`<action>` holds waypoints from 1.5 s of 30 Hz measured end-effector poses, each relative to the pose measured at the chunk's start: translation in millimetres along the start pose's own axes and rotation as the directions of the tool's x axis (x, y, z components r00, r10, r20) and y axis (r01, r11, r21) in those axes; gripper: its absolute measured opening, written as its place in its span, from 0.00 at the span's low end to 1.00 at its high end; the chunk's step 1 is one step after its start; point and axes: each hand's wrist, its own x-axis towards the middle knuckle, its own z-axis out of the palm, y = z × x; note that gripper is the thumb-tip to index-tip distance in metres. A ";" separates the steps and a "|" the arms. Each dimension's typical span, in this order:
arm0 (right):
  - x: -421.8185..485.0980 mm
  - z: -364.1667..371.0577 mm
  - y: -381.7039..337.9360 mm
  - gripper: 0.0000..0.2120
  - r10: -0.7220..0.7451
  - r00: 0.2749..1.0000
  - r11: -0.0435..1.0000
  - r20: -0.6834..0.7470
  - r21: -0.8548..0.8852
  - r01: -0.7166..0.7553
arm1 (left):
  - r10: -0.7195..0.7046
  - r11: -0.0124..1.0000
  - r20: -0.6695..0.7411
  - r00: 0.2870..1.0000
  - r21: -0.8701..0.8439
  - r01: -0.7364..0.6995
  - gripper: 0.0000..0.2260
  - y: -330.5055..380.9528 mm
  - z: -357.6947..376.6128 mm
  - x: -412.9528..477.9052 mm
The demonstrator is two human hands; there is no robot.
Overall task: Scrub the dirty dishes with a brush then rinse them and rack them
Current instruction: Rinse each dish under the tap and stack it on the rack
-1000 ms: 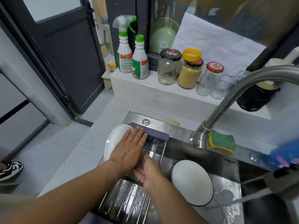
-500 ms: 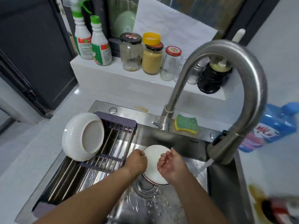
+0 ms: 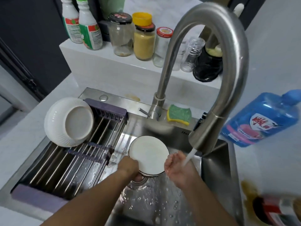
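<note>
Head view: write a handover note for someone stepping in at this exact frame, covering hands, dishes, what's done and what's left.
Left hand grips the white plate by its near-left edge, low in the sink.
Right hand is open, cupped under the running faucet stream, beside the plate.
Done: the white bowl sits tilted, base up, at the far-left end of the rack.
Left: likely rinse the plate, then rack it. No brush is in view.

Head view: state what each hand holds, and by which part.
The left hand has its grip on the lower-left rim of the white plate. The right hand holds nothing, cupped under the water stream.
</note>
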 end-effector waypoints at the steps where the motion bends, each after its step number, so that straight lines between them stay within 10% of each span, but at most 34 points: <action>1: -1.2 -1.1 -1.7 0.14 -0.013 1.000 1.000 -0.006 -0.004 0.013 | 0.013 0.999 -0.008 1.000 -0.052 -0.014 0.20 0.8 -0.3 4.7; 7: -5.6 6.3 -4.4 0.11 -0.095 0.995 0.961 0.005 -0.262 0.093 | 0.195 0.956 -0.047 0.980 -0.212 -0.201 0.08 5.5 -17.8 -33.7; 12: -8.3 -12.1 -12.8 0.03 -0.611 0.791 0.290 -0.010 -0.933 0.213 | 0.267 0.893 0.071 0.961 -0.392 -0.219 0.07 1.1 -19.6 -64.7; 23: -70.5 -39.5 -29.4 0.11 -0.585 0.798 0.120 0.141 -0.959 0.257 | 0.263 0.842 0.191 0.946 -0.523 -0.129 0.07 -8.4 18.2 -97.2; 28: -80.7 -38.3 -24.3 0.13 -0.619 0.775 0.130 0.128 -0.956 0.262 | 0.294 0.814 0.272 0.916 -0.573 -0.091 0.30 -6.7 25.1 -99.5; 33: -93.2 -36.2 -14.8 0.07 -0.615 0.777 0.194 0.131 -0.930 0.311 | 0.295 0.696 0.145 0.945 -0.709 -0.108 0.21 6.6 22.5 -115.2; 39: -101.1 -19.0 -4.9 0.27 -0.647 0.696 -0.121 0.311 -0.943 0.309 | 0.358 0.678 -0.048 0.932 -0.673 -0.296 0.12 16.7 -8.1 -126.3; 45: -122.4 -20.5 -3.5 0.25 -0.532 0.534 -0.654 0.657 -0.720 0.233 | 0.371 0.705 -0.048 0.927 -0.636 -0.315 0.10 23.2 -16.2 -121.4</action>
